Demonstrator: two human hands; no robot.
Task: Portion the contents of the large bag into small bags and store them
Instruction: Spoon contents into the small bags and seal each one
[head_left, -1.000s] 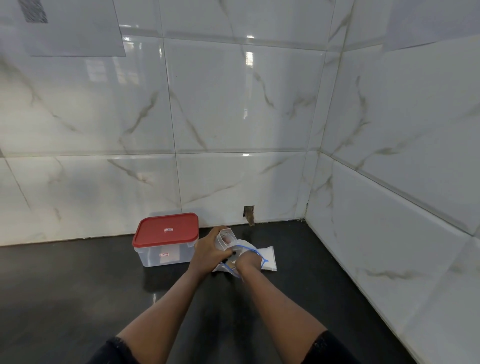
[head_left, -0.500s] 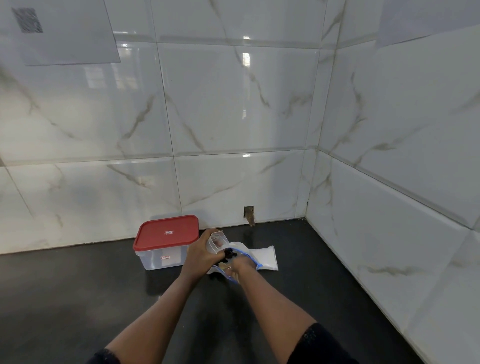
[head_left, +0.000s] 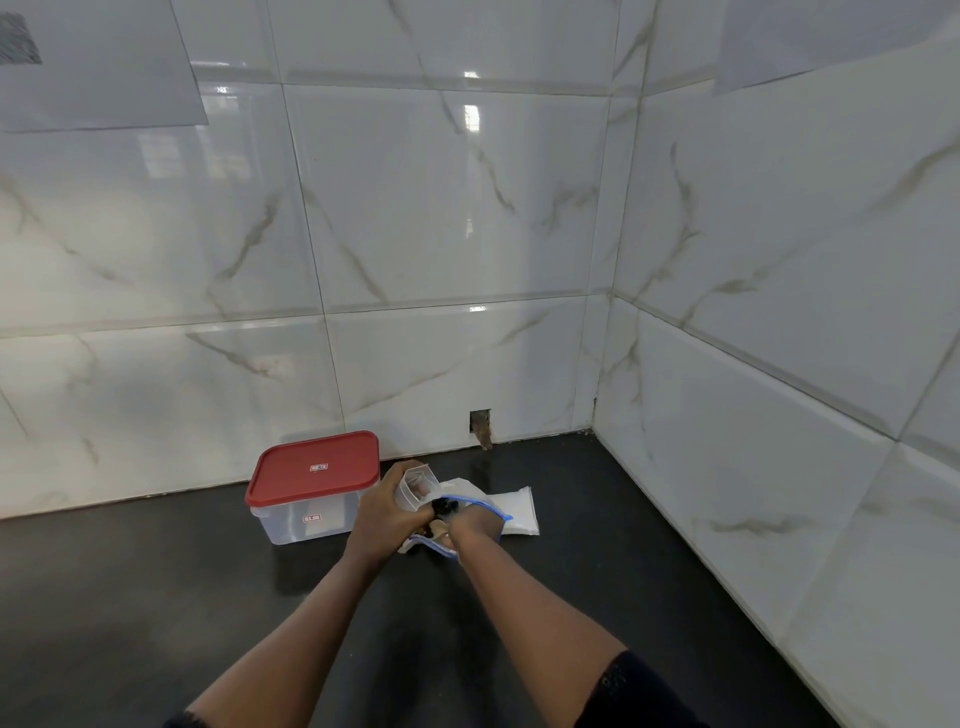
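Observation:
My left hand (head_left: 382, 512) grips a small clear bag (head_left: 415, 486) and holds its mouth up and open. Just right of it my right hand (head_left: 470, 525) pinches a few small dark pieces (head_left: 444, 505) at the small bag's mouth. Under my right hand lies the large clear bag with a blue zip edge (head_left: 493, 514) on the dark counter; my hands hide most of it. A stack of flat white small bags (head_left: 517, 512) lies right behind it.
A clear plastic box with a red lid (head_left: 314, 470) stands shut, left of my hands, near the back wall. The dark counter (head_left: 156, 597) runs into a tiled corner on the right. A small hole in the tile (head_left: 480, 426) sits behind the bags.
My right hand has come up out of the large bag with dark pieces to the small bag's mouth. The left hand keeps holding the small bag.

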